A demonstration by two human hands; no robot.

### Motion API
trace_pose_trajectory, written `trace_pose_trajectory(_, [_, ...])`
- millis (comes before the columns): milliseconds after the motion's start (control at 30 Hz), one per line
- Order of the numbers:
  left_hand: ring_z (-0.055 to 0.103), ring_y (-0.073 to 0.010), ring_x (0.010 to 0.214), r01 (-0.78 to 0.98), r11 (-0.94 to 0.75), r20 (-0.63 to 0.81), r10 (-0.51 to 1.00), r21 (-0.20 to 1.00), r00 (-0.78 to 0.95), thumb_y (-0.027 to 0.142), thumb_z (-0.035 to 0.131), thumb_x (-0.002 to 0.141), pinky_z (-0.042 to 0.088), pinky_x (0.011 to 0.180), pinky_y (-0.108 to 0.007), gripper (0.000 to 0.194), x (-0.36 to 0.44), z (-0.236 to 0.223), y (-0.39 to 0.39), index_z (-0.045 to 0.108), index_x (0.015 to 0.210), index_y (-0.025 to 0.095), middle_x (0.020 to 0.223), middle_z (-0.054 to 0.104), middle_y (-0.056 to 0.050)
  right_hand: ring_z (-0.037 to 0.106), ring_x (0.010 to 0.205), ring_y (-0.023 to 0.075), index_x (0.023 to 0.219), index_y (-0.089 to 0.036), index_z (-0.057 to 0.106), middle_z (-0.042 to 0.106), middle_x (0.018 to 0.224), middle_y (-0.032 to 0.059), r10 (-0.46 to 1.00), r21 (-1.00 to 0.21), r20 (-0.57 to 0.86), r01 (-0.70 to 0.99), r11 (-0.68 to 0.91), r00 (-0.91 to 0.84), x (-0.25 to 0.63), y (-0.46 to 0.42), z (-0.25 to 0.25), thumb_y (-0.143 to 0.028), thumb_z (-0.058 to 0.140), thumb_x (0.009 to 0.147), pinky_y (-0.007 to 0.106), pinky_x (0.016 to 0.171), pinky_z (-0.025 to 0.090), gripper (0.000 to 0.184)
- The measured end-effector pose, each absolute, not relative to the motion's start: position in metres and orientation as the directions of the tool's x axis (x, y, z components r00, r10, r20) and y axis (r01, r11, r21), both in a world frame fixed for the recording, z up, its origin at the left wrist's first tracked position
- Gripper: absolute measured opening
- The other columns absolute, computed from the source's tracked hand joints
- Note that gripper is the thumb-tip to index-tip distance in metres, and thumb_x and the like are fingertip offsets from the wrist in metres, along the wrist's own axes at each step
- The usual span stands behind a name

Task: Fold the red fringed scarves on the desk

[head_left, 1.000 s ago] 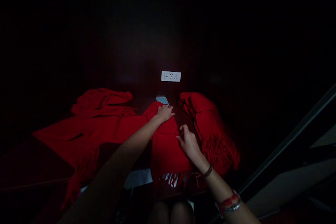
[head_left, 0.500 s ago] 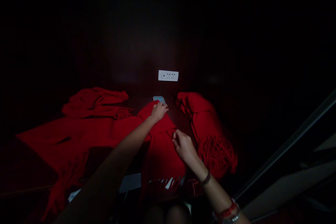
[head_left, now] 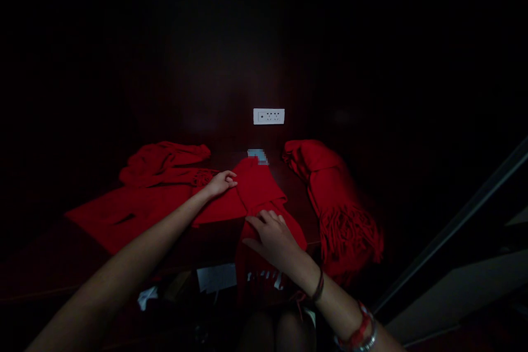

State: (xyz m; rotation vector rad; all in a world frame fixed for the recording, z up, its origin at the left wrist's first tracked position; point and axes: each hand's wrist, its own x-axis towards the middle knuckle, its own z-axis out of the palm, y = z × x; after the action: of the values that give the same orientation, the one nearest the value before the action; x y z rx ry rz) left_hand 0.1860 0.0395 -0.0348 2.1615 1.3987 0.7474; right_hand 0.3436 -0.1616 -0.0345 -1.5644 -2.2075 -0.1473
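Observation:
A red fringed scarf [head_left: 259, 182] lies across the dark table, partly folded, with its fringed end hanging over the near edge. My left hand [head_left: 220, 183] is over the scarf's left part, fingers loosely bent and apart, with nothing visible in them. On the near part of the scarf rests my right hand [head_left: 274, 236], palm down, its fingers spread. Beyond the scarf's far end is a phone [head_left: 256, 154] with a pale blue screen, now blurred and partly covered by the cloth.
To the right lies a folded red scarf [head_left: 330, 187] with thick fringe. Another crumpled red scarf [head_left: 159, 162] sits at the back left. A white socket plate [head_left: 269, 116] is on the dark wall. Below the table edge are pale papers [head_left: 216, 277]. My knees show at the bottom.
My left hand has come off the scarf's far end and moved left and nearer. My right hand has moved slightly nearer and spread its fingers on the cloth. The hanging fringe at left is gone from view.

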Motion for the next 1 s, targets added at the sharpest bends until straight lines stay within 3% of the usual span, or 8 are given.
trace_pose_trajectory(200, [0.052, -0.0119, 0.065, 0.773, -0.34, 0.306, 0.931, 0.536, 0.198, 0.013, 0.05, 0.065, 0.039, 0.059, -0.022, 0.018, 0.199, -0.03, 0.049, 0.056, 0.082, 0.015, 0.07, 0.057, -0.001, 0.04, 0.088, 0.0144, 0.113, -0.036, 0.043, 0.047, 0.095, 0.0019, 0.84, -0.128, 0.344, 0.866, 0.484, -0.419, 0.353, -0.158, -0.041, -0.033, 0.037, 0.081, 0.029, 0.075, 0.032, 0.032])
trace_pose_trajectory(433, [0.05, -0.0171, 0.085, 0.878, -0.359, 0.296, 0.917, 0.318, 0.268, 0.009, 0.044, 0.067, 0.039, 0.072, -0.025, 0.026, 0.202, -0.019, 0.038, 0.056, 0.088, 0.018, 0.089, 0.055, -0.005, 0.036, 0.1, 0.0173, 0.116, -0.037, 0.039, 0.043, 0.108, 0.003, 0.831, -0.106, 0.342, 0.86, 0.499, -0.44, 0.358, -0.165, -0.033, -0.041, 0.036, 0.08, 0.035, 0.084, 0.027, 0.036])
trace_pose_trajectory(533, [0.042, -0.0185, 0.1, 0.829, -0.514, 0.393, 0.824, 0.22, 0.407, 0.017, 0.037, 0.075, 0.035, 0.082, -0.029, 0.028, 0.221, -0.009, 0.024, 0.052, 0.098, 0.02, 0.11, 0.044, -0.006, 0.033, 0.107, 0.0208, 0.116, -0.029, 0.041, 0.04, 0.115, 0.0067, 0.863, -0.098, 0.39, 0.918, 0.385, -0.32, 0.365, -0.161, -0.029, -0.045, 0.036, 0.078, 0.039, 0.089, 0.023, 0.041])
trace_pose_trajectory(600, [0.04, -0.0196, 0.102, 0.759, -0.639, 0.408, 0.731, 0.129, 0.547, 0.028, 0.035, 0.079, 0.034, 0.084, -0.032, 0.028, 0.237, -0.004, 0.007, 0.049, 0.102, 0.021, 0.115, 0.039, -0.005, 0.039, 0.101, 0.0198, 0.11, -0.021, 0.048, 0.046, 0.109, 0.01, 0.903, -0.122, 0.383, 0.959, 0.256, -0.193, 0.373, -0.156, -0.028, -0.038, 0.033, 0.081, 0.035, 0.086, 0.028, 0.036])
trace_pose_trajectory(667, [0.043, -0.0213, 0.098, 0.761, -0.643, 0.399, 0.72, 0.079, 0.567, 0.034, 0.037, 0.078, 0.036, 0.08, -0.033, 0.029, 0.247, -0.002, -0.014, 0.05, 0.099, 0.019, 0.11, 0.042, -0.008, 0.047, 0.09, 0.0169, 0.098, -0.016, 0.054, 0.051, 0.098, 0.0109, 0.926, -0.162, 0.372, 0.978, 0.133, -0.065, 0.382, -0.148, -0.028, -0.028, 0.031, 0.083, 0.028, 0.078, 0.034, 0.03])
trace_pose_trajectory(767, [0.049, -0.0202, 0.087, 0.827, -0.554, 0.374, 0.79, 0.098, 0.485, 0.037, 0.04, 0.077, 0.039, 0.071, -0.029, 0.026, 0.242, -0.003, -0.043, 0.048, 0.092, 0.017, 0.097, 0.049, -0.008, 0.051, 0.078, 0.0135, 0.087, -0.016, 0.053, 0.055, 0.084, 0.0074, 0.925, -0.256, 0.378, 0.965, 0.053, 0.049, 0.391, -0.135, -0.029, -0.023, 0.036, 0.08, 0.022, 0.069, 0.036, 0.019])
trace_pose_trajectory(867, [0.052, -0.0178, 0.075, 0.845, -0.512, 0.25, 0.848, 0.157, 0.467, 0.041, 0.049, 0.07, 0.038, 0.061, -0.025, 0.028, 0.22, -0.008, -0.059, 0.045, 0.087, 0.019, 0.085, 0.054, -0.004, 0.053, 0.069, 0.0123, 0.087, -0.018, 0.049, 0.057, 0.075, 0.003, 0.93, -0.326, 0.363, 0.943, 0.069, 0.057, 0.394, -0.124, -0.029, -0.025, 0.043, 0.076, 0.02, 0.06, 0.034, 0.014])
trace_pose_trajectory(1000, [0.052, -0.0144, 0.064, 0.841, -0.493, 0.147, 0.87, 0.224, 0.471, 0.028, 0.051, 0.068, 0.034, 0.053, -0.022, 0.021, 0.2, -0.02, -0.059, 0.041, 0.085, 0.021, 0.069, 0.054, 0.001, 0.053, 0.067, 0.0127, 0.088, -0.019, 0.047, 0.057, 0.074, 0.0022, 0.925, -0.321, 0.366, 0.947, 0.021, 0.104, 0.391, -0.114, -0.031, -0.019, 0.042, 0.074, 0.02, 0.056, 0.031, 0.015])
